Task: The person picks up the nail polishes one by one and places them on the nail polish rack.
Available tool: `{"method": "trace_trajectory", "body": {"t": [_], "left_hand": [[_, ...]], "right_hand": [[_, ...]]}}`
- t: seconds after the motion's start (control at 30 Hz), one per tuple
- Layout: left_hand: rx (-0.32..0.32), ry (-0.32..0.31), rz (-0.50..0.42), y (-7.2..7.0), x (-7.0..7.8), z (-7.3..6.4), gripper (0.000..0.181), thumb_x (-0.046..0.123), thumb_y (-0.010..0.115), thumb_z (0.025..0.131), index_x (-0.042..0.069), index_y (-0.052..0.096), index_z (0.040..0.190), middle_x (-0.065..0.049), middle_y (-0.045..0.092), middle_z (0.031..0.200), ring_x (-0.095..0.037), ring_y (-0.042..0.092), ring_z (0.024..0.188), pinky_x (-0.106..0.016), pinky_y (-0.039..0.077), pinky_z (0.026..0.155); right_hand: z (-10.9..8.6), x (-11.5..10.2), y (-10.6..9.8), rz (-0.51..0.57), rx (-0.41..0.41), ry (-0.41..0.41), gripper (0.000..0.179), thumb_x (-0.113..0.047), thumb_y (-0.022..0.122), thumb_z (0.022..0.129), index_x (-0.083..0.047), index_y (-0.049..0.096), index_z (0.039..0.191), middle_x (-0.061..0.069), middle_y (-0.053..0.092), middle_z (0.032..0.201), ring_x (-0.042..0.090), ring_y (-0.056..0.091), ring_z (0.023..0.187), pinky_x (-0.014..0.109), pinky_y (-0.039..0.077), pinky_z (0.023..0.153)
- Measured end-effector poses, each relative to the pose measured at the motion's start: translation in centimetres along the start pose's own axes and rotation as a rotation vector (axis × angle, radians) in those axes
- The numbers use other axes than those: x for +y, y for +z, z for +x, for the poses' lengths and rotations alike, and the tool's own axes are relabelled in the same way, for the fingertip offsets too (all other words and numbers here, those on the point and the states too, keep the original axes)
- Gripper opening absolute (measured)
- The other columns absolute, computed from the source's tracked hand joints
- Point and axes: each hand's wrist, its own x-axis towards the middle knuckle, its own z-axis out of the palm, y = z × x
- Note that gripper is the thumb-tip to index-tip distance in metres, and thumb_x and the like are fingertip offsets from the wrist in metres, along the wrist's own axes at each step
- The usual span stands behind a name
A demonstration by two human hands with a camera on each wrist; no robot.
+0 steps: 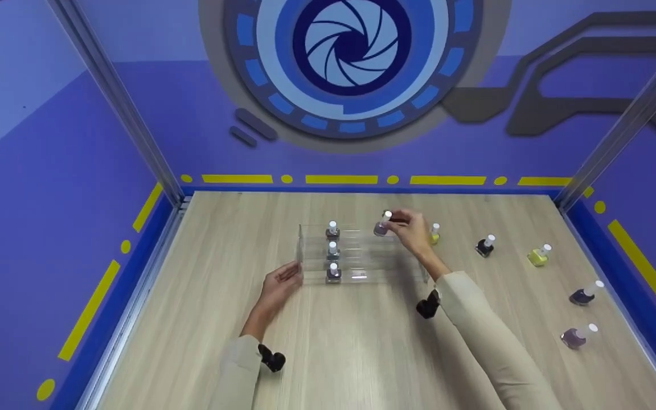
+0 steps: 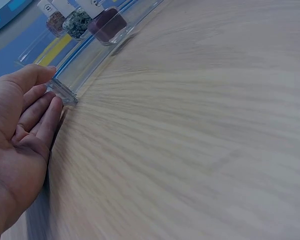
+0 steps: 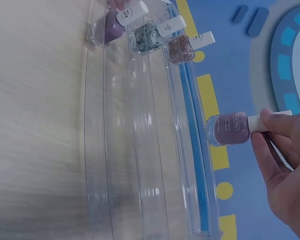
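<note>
A clear tiered nail polish rack (image 1: 370, 259) lies on the table. Three nail polish bottles stand at its left, one per tier: a speckled brown one (image 3: 181, 49) at the back, a speckled green one (image 3: 147, 37) in the middle and a dark purple one (image 2: 108, 26) in front. My right hand (image 1: 413, 232) pinches the white cap of a mauve nail polish bottle (image 3: 232, 128), held tilted over the rack's back tier, right of the row. With bent fingers and thumb, my left hand (image 2: 27, 115) holds the rack's left end.
To the right stand more bottles: a yellow one (image 1: 434, 234) behind my right hand, a black one (image 1: 484, 246), another yellow one (image 1: 538, 256), a dark blue one (image 1: 582, 295) and a mauve one (image 1: 574, 337). Blue walls (image 1: 157, 114) border the wooden table (image 1: 333, 353).
</note>
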Motion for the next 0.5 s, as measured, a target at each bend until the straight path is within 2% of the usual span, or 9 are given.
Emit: {"method": "trace_trajectory", "body": {"t": [0.2,0.37,0.5], "left_hand": [[0.021,-0.012,0.017,-0.1,0.0,0.0,0.050,0.013,0.066,0.099,0.001,0.053,0.146,-0.021,0.052,0.152,-0.035,0.048,0.144,-0.039,0.048,0.116],[0.020,0.004,0.030,0.1,0.2,0.1,0.050,0.014,0.066,0.099,0.001,0.053,0.146,-0.021,0.053,0.151,-0.036,0.049,0.143,-0.041,0.048,0.116],[0.016,0.009,0.014,0.1,0.0,0.0,0.050,0.012,0.065,0.100,-0.001,0.052,0.146,-0.023,0.051,0.152,-0.037,0.048,0.144,-0.037,0.049,0.115]], "right_hand": [[0.8,0.0,2.3,-0.026,-0.013,-0.053,0.022,0.002,0.077,0.087,0.007,0.073,0.107,0.025,0.076,0.106,0.037,0.074,0.102,0.034,0.062,0.093],[1.0,0.6,4.0,0.077,-0.027,-0.108,0.020,0.013,0.073,0.085,0.014,0.070,0.105,0.032,0.073,0.102,0.046,0.072,0.100,0.038,0.063,0.090],[0.8,1.2,5.0,0.102,-0.040,-0.131,0.020,0.017,0.072,0.083,0.015,0.071,0.102,0.034,0.073,0.099,0.049,0.072,0.095,0.043,0.064,0.087]]}}
